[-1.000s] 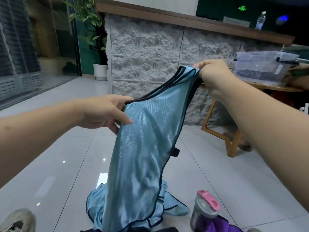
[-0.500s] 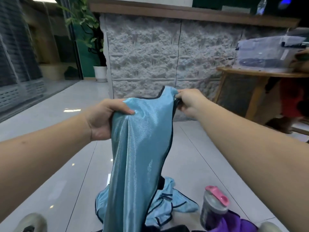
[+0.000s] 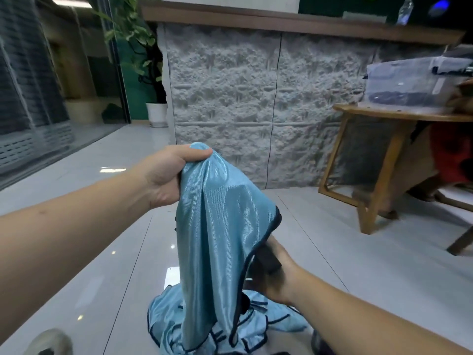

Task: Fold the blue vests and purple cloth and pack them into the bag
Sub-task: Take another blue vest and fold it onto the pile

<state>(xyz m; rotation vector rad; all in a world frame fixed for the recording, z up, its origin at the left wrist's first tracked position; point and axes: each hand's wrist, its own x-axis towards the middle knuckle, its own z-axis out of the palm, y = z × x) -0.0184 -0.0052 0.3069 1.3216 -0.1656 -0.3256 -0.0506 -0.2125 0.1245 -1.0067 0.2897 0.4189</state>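
A shiny blue vest (image 3: 217, 242) with dark trim hangs in front of me. My left hand (image 3: 169, 172) grips its bunched top edge, thumb over the cloth. My right hand (image 3: 273, 275) is lower, partly behind the vest's dark-edged side, fingers curled on a black piece at that edge. A second blue vest (image 3: 256, 326) lies crumpled on the floor beneath. The purple cloth and the bag are out of view.
A glossy tiled floor (image 3: 345, 252) runs to a rough stone counter front (image 3: 243, 103). A wooden table (image 3: 378, 160) with a clear plastic box (image 3: 409, 83) stands at right. A potted plant (image 3: 153, 108) is at back left. A shoe (image 3: 48, 342) shows at bottom left.
My right hand let go of the vest's top and dropped down to its lower dark-trimmed edge. My left hand gathered the top into a bunch. The bottle at lower right has left the view.
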